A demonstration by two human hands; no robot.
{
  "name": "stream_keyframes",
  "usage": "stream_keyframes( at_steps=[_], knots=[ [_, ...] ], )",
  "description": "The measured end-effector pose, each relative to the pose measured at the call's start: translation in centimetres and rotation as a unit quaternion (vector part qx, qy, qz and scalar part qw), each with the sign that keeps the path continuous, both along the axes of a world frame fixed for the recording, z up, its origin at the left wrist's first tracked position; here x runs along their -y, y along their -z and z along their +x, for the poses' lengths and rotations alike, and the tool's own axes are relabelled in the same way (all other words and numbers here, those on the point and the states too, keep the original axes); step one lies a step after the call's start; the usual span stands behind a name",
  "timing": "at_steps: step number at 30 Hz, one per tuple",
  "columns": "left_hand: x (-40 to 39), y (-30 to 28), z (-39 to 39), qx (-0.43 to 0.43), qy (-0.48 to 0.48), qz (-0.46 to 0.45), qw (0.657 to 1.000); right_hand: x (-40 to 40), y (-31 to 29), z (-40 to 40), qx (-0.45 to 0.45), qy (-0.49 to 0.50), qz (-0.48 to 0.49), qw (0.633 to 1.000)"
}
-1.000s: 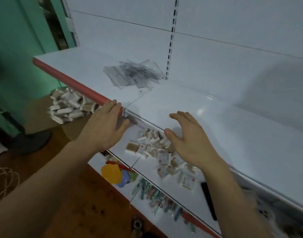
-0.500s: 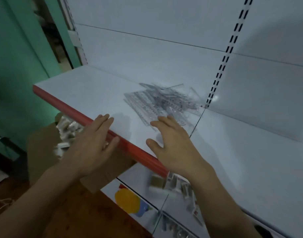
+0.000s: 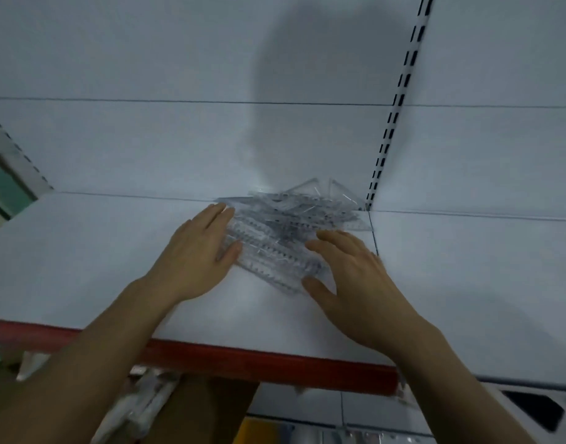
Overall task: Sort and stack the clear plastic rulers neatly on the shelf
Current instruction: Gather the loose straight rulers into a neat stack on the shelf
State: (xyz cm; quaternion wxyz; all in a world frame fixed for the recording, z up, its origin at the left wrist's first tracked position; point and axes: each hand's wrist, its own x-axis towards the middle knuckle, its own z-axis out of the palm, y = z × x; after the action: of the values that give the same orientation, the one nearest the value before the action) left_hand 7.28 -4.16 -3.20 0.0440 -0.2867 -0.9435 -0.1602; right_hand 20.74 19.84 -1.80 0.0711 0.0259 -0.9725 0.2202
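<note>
Left hand [image 3: 196, 256] palm down, fingers straight, at the left edge of the ruler pile [image 3: 288, 232] | Right hand [image 3: 352, 277] palm down, fingers spread, over the pile's right near corner | Both forearms bare, extended toward the pile

Rulers [image 3: 284, 245]: clear plastic, glossy, printed scale marks. Shelf [image 3: 83, 251]: smooth white painted surface, matt with soft sheen. Shelf edge strip [image 3: 259, 366]: red, glossy. Slotted upright [image 3: 393, 116]: white, smooth. Cardboard box [image 3: 204, 411]: brown, matt.
</note>
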Motion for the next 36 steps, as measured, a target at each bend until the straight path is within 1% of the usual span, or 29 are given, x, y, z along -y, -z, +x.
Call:
stream_keyframes(
  at_steps=[2, 5, 8, 10, 13, 17, 20, 23, 27, 29, 33, 36],
  knots=[
    [1.2, -0.6, -2.1, -0.002, 0.034, -0.009, 0.999, 1.4, 0.1, -0.5, 0.006, 0.028, 0.012, 1.0],
    [2.6, -1.0, -5.4, -0.014, 0.074, 0.004, 0.997, 2.7, -0.1, -1.5, 0.021, 0.066, 0.041, 0.997],
    [2.9, 0.1, -7.3, -0.004, 0.094, 0.044, 0.995, 2.9, -0.1, -2.2, 0.078, 0.066, 0.112, 0.988],
    [2.8, 1.4, -7.8, 0.005, 0.115, 0.084, 0.99, 3.0, 0.3, -2.5, 0.094, 0.072, 0.129, 0.985],
    [2.9, 2.2, -8.5, 0.027, 0.134, 0.133, 0.982, 3.8, 1.6, -2.7, 0.047, 0.112, 0.095, 0.988],
    [3.2, 2.5, -8.6, 0.034, 0.162, 0.126, 0.978, 4.2, 3.4, -2.3, -0.038, 0.135, 0.032, 0.99],
    [3.3, 2.6, -8.9, 0.042, 0.173, 0.132, 0.975, 4.1, 3.8, -2.5, -0.078, 0.133, 0.015, 0.988],
    [3.5, 2.5, -8.9, 0.065, 0.192, 0.161, 0.966, 4.1, 4.4, -2.6, -0.132, 0.133, 0.016, 0.982],
    [3.8, 2.5, -8.5, 0.032, 0.228, 0.185, 0.955, 4.0, 4.3, -2.5, -0.191, 0.153, -0.015, 0.969],
    [3.9, 2.3, -8.2, 0.015, 0.232, 0.206, 0.951, 4.2, 3.8, -2.3, -0.207, 0.168, -0.055, 0.962],
    [3.9, 1.7, -7.8, 0.006, 0.255, 0.256, 0.932, 4.9, 3.0, -1.9, -0.19, 0.195, -0.11, 0.956],
    [3.9, 1.4, -7.4, 0.058, 0.253, 0.289, 0.921, 5.0, 2.4, -1.5, -0.205, 0.237, -0.17, 0.934]
  ],
)
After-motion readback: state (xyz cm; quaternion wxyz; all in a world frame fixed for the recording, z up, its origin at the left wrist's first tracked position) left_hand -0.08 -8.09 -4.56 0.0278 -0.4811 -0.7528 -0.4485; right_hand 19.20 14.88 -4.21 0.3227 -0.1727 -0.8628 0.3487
